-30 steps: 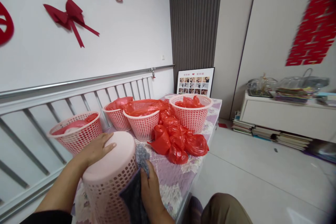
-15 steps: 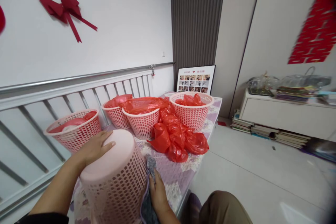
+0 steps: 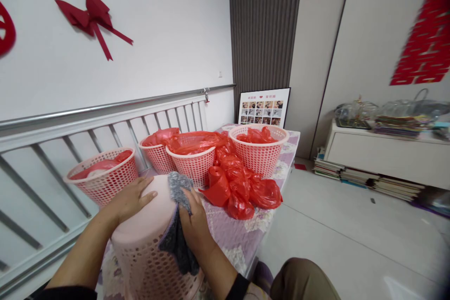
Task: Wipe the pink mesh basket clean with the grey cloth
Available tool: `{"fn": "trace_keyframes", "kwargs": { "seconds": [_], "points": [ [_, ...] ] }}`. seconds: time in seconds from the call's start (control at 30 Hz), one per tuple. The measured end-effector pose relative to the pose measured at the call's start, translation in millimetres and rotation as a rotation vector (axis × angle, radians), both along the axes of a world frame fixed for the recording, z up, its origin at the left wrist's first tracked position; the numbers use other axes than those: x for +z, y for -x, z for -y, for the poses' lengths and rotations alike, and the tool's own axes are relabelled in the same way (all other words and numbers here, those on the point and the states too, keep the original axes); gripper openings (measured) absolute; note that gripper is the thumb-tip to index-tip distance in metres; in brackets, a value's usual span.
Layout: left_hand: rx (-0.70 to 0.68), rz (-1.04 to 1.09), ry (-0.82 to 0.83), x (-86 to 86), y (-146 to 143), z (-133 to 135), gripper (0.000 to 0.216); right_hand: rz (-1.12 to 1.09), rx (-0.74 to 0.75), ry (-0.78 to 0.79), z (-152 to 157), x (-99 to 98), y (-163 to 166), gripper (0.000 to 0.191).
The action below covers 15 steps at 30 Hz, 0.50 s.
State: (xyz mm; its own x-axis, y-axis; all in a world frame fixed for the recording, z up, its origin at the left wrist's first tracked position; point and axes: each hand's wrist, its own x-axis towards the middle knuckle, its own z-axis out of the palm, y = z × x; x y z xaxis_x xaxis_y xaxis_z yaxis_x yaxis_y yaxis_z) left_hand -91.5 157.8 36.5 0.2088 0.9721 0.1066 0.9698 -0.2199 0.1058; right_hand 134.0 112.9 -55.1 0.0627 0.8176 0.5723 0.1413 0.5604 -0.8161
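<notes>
A pink plastic basket [image 3: 140, 229] with a perforated side stands upside down in front of me, its solid base facing up. My left hand [image 3: 135, 199] lies on that base with the fingers stretched out and nothing in them. With my right hand [image 3: 193, 220] I hold a grey cloth [image 3: 180, 187] against the edge of the base; part of the cloth hangs down over the perforated side. Beyond the basket, a heap of red plastic bags [image 3: 232, 185] lies on the flowered purple cover [image 3: 225, 225].
Upright pink baskets with red bags in them stand behind: one at left [image 3: 101, 178], a middle one [image 3: 191, 168], one at right [image 3: 260, 154], another farther back [image 3: 158, 157]. A white radiator [image 3: 116, 131] runs along the wall. A photo board [image 3: 263, 107] leans at the back.
My right hand has moved the grey cloth up from the basket's side to the edge of its base. My left hand stays on the base. The view has shifted slightly.
</notes>
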Motion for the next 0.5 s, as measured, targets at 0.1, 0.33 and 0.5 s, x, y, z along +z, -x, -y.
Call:
{"fn": "trace_keyframes", "kwargs": {
  "seconds": [0.1, 0.33, 0.5],
  "points": [
    [0.011, -0.002, 0.003, -1.7, 1, 0, 0.086, -0.074, -0.012, 0.151, -8, -45.1, -8, 0.045],
    [0.020, 0.007, 0.013, -0.2, 0, 1, 0.085, -0.121, -0.026, 0.350, -6, -129.3, -30, 0.046],
    [0.016, -0.002, 0.013, 1.4, -2, 2, 0.085, -0.115, 0.014, 0.244, -18, -62.9, -18, 0.040]
  ]
}}
